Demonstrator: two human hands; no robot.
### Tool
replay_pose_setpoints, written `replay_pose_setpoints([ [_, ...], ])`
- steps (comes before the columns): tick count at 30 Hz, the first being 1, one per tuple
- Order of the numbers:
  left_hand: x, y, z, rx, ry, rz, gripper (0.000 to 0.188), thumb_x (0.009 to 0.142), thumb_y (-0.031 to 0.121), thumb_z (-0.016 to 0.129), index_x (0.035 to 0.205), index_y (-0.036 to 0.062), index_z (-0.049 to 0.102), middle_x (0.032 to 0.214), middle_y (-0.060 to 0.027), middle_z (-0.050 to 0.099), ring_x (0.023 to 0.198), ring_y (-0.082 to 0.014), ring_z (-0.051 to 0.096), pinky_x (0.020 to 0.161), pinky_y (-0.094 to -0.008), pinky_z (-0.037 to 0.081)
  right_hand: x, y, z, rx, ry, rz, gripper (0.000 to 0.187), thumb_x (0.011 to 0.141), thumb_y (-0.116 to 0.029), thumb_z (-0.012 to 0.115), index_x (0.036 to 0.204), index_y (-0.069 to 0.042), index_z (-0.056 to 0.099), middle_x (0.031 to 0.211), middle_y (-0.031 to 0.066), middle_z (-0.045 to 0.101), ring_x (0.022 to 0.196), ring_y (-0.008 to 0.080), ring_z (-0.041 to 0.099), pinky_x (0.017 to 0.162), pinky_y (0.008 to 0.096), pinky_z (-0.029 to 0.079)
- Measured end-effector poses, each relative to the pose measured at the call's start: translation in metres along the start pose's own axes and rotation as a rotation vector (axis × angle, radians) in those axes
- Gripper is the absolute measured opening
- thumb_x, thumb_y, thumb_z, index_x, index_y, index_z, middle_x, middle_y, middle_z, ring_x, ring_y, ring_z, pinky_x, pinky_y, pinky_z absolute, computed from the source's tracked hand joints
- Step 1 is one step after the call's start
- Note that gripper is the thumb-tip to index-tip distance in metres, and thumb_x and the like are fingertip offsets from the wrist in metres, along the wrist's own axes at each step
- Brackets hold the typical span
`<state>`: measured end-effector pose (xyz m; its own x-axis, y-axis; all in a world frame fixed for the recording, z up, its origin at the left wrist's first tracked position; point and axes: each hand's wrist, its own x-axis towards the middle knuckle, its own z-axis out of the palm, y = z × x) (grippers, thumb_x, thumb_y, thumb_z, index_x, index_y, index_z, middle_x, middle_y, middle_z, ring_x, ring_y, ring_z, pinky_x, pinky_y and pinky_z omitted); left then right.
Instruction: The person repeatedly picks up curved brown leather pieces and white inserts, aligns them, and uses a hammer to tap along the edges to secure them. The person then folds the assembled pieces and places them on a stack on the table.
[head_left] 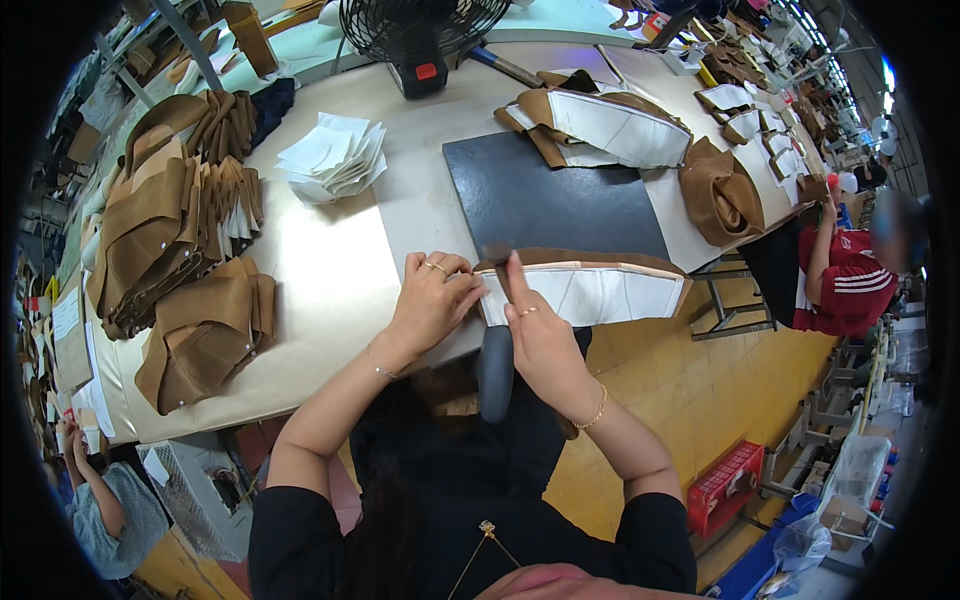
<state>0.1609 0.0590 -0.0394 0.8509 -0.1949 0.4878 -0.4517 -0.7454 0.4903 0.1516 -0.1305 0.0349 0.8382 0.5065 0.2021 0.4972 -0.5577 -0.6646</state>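
In my right hand (548, 345) is a hammer (516, 285), its blurred head raised just over the near end of a brown leather piece. My index finger lies stretched along its handle. That leather piece (590, 292) has a white lining and a pale strip along its upper edge, and extends to the right past the table's front edge. My left hand (432, 300) pinches its left end, fingers close to the hammer head. A dark grey, rounded, long thing (495, 375) sits beside my right hand at the table's edge; its kind I cannot make out.
A dark slab (550, 195) lies behind the piece, with more lined leather (610, 125) beyond. Brown leather stacks (150, 230) and white sheets (333, 158) lie left. A black fan (420, 50) stands at the back. A person in red (845, 275) is at the right.
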Motion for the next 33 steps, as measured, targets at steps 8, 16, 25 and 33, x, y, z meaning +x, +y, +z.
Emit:
replay_pose_setpoints([
  [8,-0.014,0.002,-0.039,-0.073,0.059,-0.135,0.009,0.082,0.015,0.076,0.088,0.01,0.072,0.095,-0.0026,0.066,0.092,-0.0207,0.06,0.085,-0.0373,0.04,0.027,0.007,-0.028,-0.022,0.022,-0.012,0.058,0.101,-0.014,0.051,0.154,-0.006,0.03,0.1,0.0219,0.063,0.077,0.0417,0.064,0.069,0.0485,0.053],
  [16,-0.168,-0.01,-0.218,0.373,0.482,-0.329,0.032,0.084,-0.011,0.061,0.113,-0.0017,0.069,0.116,-0.0153,0.06,0.107,-0.0308,0.059,0.092,-0.0414,0.049,0.099,0.095,-0.044,-0.694,-0.085,-0.305,0.042,0.094,-0.023,0.062,0.135,-0.015,0.057,0.091,0.0044,0.063,0.077,0.024,0.065,0.07,0.0361,0.053],
  [25,-0.442,-0.138,-0.409,1.394,0.533,-1.252,0.036,0.1,0.016,0.06,0.13,-0.0038,0.055,0.129,-0.018,0.06,0.122,-0.0314,0.055,0.103,-0.0424,0.047,0.093,0.074,0.005,-0.448,0.284,-0.432,0.029,0.085,-0.011,0.061,0.112,-0.013,0.071,0.114,0.0063,0.064,0.109,0.0253,0.056,0.094,0.0435,0.043],
  [33,-0.47,-0.166,-0.374,1.138,0.427,-1.572,0.037,0.1,0.015,0.059,0.131,-0.0042,0.053,0.13,-0.0185,0.059,0.123,-0.0319,0.054,0.105,-0.043,0.045,-0.002,-0.023,0.051,-0.11,0.061,-0.395,0.026,0.091,-0.015,0.061,0.114,-0.007,0.071,0.119,0.0094,0.061,0.113,0.0283,0.055,0.096,0.0423,0.043],
])
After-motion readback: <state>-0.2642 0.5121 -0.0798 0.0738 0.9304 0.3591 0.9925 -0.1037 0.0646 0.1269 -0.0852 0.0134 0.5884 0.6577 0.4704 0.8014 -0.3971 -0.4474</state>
